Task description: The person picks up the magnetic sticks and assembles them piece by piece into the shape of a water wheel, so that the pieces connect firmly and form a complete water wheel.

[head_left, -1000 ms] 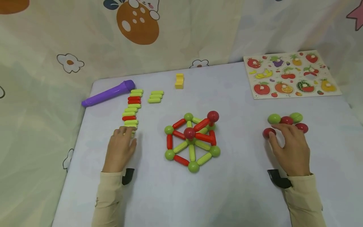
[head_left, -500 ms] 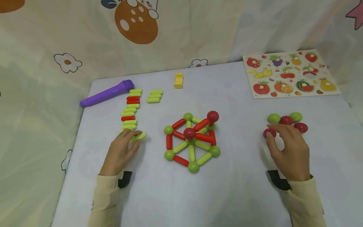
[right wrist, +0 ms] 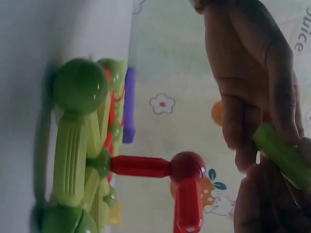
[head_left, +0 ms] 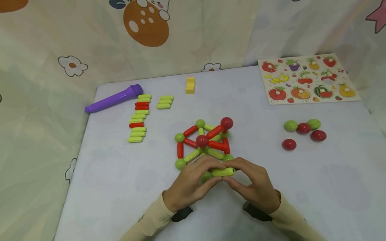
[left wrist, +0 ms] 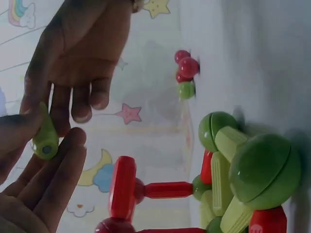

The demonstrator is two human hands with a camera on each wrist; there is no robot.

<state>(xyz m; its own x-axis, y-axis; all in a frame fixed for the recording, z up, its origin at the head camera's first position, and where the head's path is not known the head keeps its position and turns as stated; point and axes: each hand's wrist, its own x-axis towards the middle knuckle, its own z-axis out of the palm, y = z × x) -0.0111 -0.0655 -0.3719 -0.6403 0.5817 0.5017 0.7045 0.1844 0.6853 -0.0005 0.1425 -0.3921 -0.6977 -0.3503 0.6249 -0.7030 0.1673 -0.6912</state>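
A yellow-green building rod is pinched at its two ends above the front of a ball-and-rod structure. My left hand grips its left end between thumb and fingers; my right hand pinches the right end. A dark round spot marks the rod's tip in the left wrist view. Below stands the structure, a wheel-like base of green balls with red and yellow-green rods. Red balls sit raised on it, joined by a red rod. My hands hide part of its front edge.
At left lies a column of loose rods, with several more beside it and a purple toy microphone. A yellow block stands at the back. Loose red and green balls lie right, before a fruit puzzle board.
My left hand has taken a yellow-green rod from the column's near end and carried it right. My right hand has left a red ball on the table and moved left onto the rod.
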